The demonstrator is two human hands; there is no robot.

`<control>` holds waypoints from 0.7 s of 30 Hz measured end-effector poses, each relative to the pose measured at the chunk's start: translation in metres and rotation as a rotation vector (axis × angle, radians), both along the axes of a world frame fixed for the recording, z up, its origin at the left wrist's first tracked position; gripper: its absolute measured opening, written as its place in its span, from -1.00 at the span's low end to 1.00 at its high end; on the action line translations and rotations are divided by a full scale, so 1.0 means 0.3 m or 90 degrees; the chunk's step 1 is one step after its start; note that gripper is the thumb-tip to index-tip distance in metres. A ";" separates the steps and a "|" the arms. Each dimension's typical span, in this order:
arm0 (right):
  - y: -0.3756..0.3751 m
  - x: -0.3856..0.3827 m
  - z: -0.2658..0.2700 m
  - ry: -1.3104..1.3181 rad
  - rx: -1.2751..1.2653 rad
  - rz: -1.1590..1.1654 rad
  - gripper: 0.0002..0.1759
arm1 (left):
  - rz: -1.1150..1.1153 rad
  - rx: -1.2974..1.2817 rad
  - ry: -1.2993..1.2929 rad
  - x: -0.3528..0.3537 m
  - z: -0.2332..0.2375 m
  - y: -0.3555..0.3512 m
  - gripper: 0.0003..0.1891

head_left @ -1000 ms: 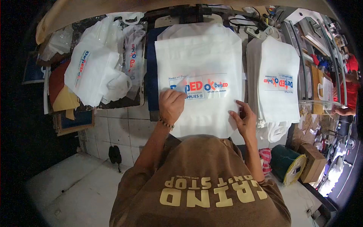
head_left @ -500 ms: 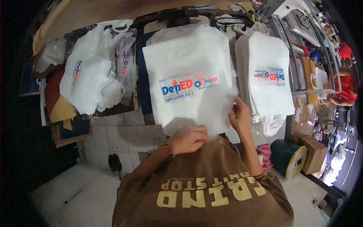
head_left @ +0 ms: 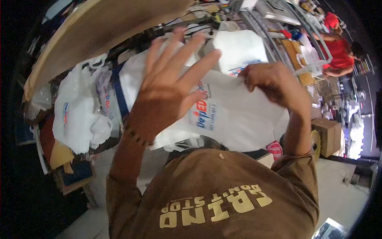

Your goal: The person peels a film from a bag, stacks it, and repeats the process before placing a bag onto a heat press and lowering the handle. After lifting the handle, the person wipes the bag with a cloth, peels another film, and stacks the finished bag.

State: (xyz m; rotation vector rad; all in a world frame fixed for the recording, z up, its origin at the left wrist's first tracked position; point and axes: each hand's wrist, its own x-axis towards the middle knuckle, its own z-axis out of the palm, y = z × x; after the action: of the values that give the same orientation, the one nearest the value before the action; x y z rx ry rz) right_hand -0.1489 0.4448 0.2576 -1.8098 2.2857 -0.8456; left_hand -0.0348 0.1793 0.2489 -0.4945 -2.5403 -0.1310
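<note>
"Left hand?"
"Spread open in my head view, overlapping the white bag near the brown shirt."
"Right hand?"
"Pinching the bag's edge, I judge."
"Risk?"
"A one-sided hold might let it crease or slip."

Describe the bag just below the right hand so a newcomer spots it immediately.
Find the brown shirt. Beyond it, a white bag slants below the right hand. Unlike the left pile or back stack, its red-and-blue print shows beside the thumb of the left hand.
</note>
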 end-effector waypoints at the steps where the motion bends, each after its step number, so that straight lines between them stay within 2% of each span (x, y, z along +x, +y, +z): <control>1: 0.050 -0.043 0.056 0.060 0.030 -0.013 -0.82 | -0.036 0.035 -0.141 -0.079 0.027 0.067 -0.52; 2: 0.130 -0.107 0.064 -0.024 -0.008 -0.117 -0.82 | -0.072 0.065 -0.284 -0.165 0.046 0.121 -0.65; 3: 0.171 -0.138 0.111 0.128 -0.004 -0.287 -0.71 | -0.146 0.167 -0.210 -0.265 0.019 0.167 -0.71; 4: 0.206 -0.139 0.181 0.278 -0.044 -0.382 -0.54 | -0.220 0.270 -0.138 -0.373 -0.034 0.210 -0.72; 5: 0.330 -0.234 0.179 0.426 -0.089 -0.412 -0.48 | -0.232 0.320 -0.093 -0.479 -0.072 0.237 -0.72; 6: 0.416 -0.242 0.177 0.421 -0.186 -0.486 -0.46 | -0.193 0.426 -0.155 -0.571 -0.111 0.269 -0.70; 7: 0.492 -0.247 0.169 0.414 -0.285 -0.557 -0.43 | -0.196 0.601 -0.297 -0.644 -0.168 0.286 -0.68; 8: 0.570 -0.258 0.106 0.354 -0.337 -0.646 -0.43 | -0.120 0.578 -0.266 -0.682 -0.200 0.296 -0.68; 9: 0.651 -0.277 -0.009 0.289 -0.391 -0.732 -0.41 | -0.065 0.659 -0.281 -0.719 -0.270 0.319 -0.67; 11: 0.813 -0.368 -0.356 0.172 -0.029 -0.904 -0.19 | 0.029 0.791 -0.281 -0.844 -0.536 0.339 -0.66; 12: 0.785 -0.319 -0.451 -0.020 0.059 -0.908 0.44 | 0.066 0.843 -0.272 -0.913 -0.720 0.343 -0.65; 13: 0.662 -0.239 -0.454 -0.284 -0.038 -0.846 0.52 | 0.128 0.860 -0.221 -0.937 -0.891 0.365 -0.65; 14: 0.663 -0.260 -0.589 -0.387 -0.077 -0.804 0.54 | 0.192 0.876 -0.168 -0.938 -0.989 0.383 -0.65; 15: 0.641 -0.265 -0.646 -0.326 -0.037 -0.799 0.53 | 0.271 0.862 -0.165 -0.896 -1.000 0.415 -0.66; 16: 0.652 -0.286 -0.749 -0.254 -0.115 -0.787 0.37 | 0.349 0.846 -0.161 -0.840 -1.008 0.460 -0.66; 17: 0.679 -0.329 -0.834 -0.256 -0.115 -0.785 0.37 | 0.352 0.845 -0.161 -0.788 -0.992 0.486 -0.66; 19: 0.770 -0.423 -0.944 -0.251 0.036 -0.780 0.13 | 0.375 0.776 -0.287 -0.708 -0.945 0.525 -0.65; 21: 0.776 -0.439 -1.004 -0.082 0.110 -0.812 -0.13 | 0.359 0.686 -0.251 -0.707 -1.041 0.531 -0.64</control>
State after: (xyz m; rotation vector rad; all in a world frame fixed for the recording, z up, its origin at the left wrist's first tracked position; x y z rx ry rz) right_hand -0.2805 0.6775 -0.0436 -0.0225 3.1162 -0.7335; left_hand -0.2470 0.3387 -0.0634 0.7079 -2.3873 -1.3672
